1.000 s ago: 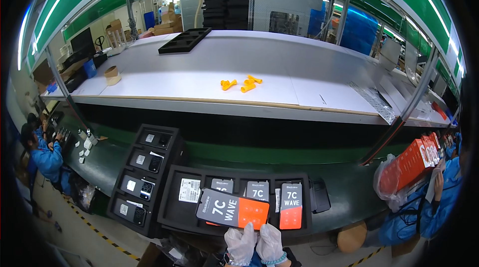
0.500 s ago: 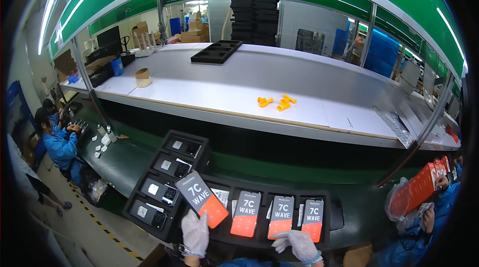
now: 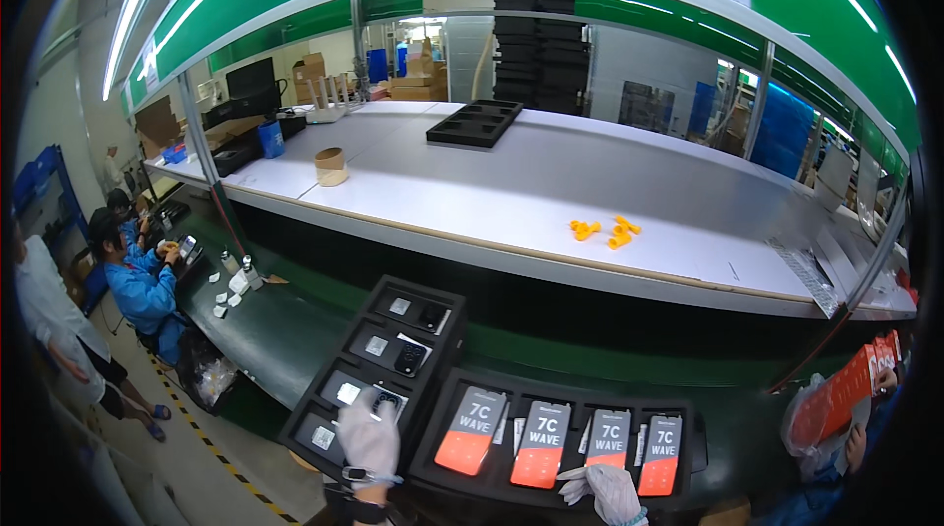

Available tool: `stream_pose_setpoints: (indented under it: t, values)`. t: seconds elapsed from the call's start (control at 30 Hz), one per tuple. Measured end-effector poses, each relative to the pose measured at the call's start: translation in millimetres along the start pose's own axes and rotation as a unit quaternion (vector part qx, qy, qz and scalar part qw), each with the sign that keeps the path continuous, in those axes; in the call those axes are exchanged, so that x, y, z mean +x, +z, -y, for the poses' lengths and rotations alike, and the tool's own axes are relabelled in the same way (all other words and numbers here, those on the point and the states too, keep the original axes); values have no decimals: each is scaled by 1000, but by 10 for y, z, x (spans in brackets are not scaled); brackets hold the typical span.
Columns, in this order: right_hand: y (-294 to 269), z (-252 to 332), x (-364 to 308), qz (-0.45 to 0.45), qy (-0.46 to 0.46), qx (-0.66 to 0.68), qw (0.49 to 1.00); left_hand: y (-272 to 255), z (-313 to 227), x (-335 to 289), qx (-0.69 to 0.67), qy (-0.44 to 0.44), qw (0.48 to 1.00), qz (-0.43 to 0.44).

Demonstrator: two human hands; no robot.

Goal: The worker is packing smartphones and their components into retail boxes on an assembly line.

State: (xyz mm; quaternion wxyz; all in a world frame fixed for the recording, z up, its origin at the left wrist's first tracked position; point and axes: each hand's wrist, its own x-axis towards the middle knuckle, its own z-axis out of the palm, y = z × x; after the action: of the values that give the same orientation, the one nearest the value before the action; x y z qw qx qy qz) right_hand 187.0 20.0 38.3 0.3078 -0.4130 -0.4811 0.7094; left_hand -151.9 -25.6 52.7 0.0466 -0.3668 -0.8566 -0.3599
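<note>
My left hand (image 3: 370,436), in a white glove, reaches over the left black tray (image 3: 447,354). Its fingers are apart, beside a dark smartphone (image 3: 390,400) in the third compartment from the far end; whether they touch it is unclear. Further compartments hold smartphones such as this one (image 3: 411,359), each beside a small white square. My gloved right hand (image 3: 612,495), fingers stretched out, is at the lower end of a slim grey-and-orange package (image 3: 608,438). Several such packages, including the leftmost one (image 3: 472,431), lie in a row in the right black tray (image 3: 425,462).
Behind the trays runs a white shelf (image 3: 442,202) with yellow plastic pieces (image 3: 618,233), a tape roll (image 3: 331,167) and an empty black tray (image 3: 475,123). A co-worker in blue (image 3: 143,285) sits at left. At right, another person's hand is near orange boxes (image 3: 841,388).
My left hand has let go of the leftmost package, which was held tilted and now lies in the right tray. That hand has moved left over the smartphones. The whole view has shifted.
</note>
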Motion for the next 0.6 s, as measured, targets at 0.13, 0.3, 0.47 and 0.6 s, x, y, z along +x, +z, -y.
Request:
stream_pose_setpoints:
  t: [0.13, 0.3, 0.47, 0.6]
  values:
    - [294, 163, 108, 54, 24, -47, 997, -93, 1461, 307, 147, -85, 982, -79]
    - [865, 269, 328, 275, 64, -49, 958, -178, 2111, 432, 210, -142, 963, 96]
    - [1387, -374, 429, 358, 187, -15, 915, -268, 2043, 427, 234, -51, 970, 48]
    - [1855, -669, 416, 261, 281, 47, 922, -574, 1782, 415, 221, -28, 972, 70]
